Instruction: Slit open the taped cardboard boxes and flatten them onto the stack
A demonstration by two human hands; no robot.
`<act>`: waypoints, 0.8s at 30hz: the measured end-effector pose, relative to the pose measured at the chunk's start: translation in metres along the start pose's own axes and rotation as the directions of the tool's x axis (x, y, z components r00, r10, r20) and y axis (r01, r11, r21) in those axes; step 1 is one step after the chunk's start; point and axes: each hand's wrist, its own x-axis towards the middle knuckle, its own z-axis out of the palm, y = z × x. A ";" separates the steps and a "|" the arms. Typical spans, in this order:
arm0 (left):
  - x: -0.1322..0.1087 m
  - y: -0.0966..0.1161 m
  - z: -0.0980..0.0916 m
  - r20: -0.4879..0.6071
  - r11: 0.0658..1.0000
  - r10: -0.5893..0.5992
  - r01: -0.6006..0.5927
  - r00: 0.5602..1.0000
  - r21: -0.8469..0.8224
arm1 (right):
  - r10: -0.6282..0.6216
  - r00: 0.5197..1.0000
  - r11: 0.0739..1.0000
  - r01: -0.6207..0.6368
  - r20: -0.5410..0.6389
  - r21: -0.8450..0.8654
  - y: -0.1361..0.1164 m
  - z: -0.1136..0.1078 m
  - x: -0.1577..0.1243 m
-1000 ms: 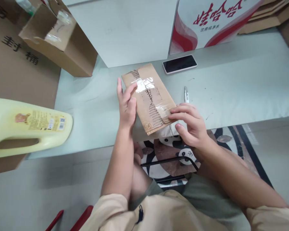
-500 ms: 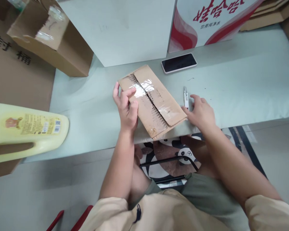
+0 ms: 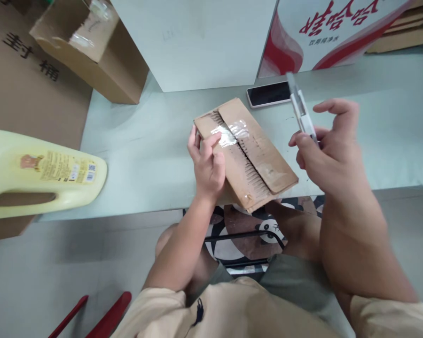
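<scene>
A flat brown cardboard box (image 3: 257, 155) with clear tape across its seam lies tilted at the front edge of the table. My left hand (image 3: 209, 164) grips its left side, index finger resting on the tape and other fingers behind the edge. To the right of the box, my right hand (image 3: 333, 150) is raised, holding a white box cutter (image 3: 301, 110) between thumb and fingers. The cutter points up and away from me, and its tip overlaps the phone in view. My right index finger is lifted off the cutter.
A phone (image 3: 268, 95) lies behind the box, before a large white carton (image 3: 204, 47) and a red-and-white carton (image 3: 285, 51). On the left are an open cardboard box (image 3: 123, 65) and a yellow jug (image 3: 74, 188). The table edge runs close to me.
My right hand has picked up the box cutter from the table and lifted it. My left hand still holds the box, which appears further right as the view has shifted.
</scene>
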 end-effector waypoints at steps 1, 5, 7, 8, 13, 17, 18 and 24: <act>-0.003 0.004 0.002 -0.003 1.000 0.012 -0.012 1.000 0.023 | -0.029 0.998 0.998 0.026 0.049 0.059 -0.013 -0.004 -0.005; -0.008 0.016 0.008 0.008 0.997 0.033 -0.034 0.999 0.063 | -0.200 0.949 0.959 0.139 0.243 0.248 -0.039 -0.007 -0.019; -0.008 0.018 0.009 0.014 0.997 0.045 -0.046 0.999 0.057 | -0.244 0.953 0.955 0.203 0.182 0.218 -0.038 -0.001 -0.022; -0.008 0.018 0.009 0.013 0.997 0.052 -0.053 0.999 0.055 | -0.255 0.959 0.958 0.232 0.128 0.168 -0.036 0.003 -0.023; -0.006 0.016 0.006 0.039 0.996 0.048 -0.051 0.998 0.079 | -0.204 0.976 0.979 0.205 0.075 -0.009 -0.032 0.017 -0.024; -0.006 0.014 0.005 0.056 0.997 0.068 -0.070 0.996 0.035 | -0.238 0.964 0.966 0.247 0.120 -0.070 -0.037 0.017 -0.023; -0.006 0.014 0.004 0.055 0.997 0.073 -0.075 0.996 0.026 | -0.253 0.960 0.961 0.264 0.122 -0.084 -0.037 0.017 -0.022; -0.006 0.011 0.005 0.051 0.994 0.086 -0.089 0.995 0.064 | -0.297 0.949 0.941 0.310 0.111 -0.134 -0.038 0.019 -0.020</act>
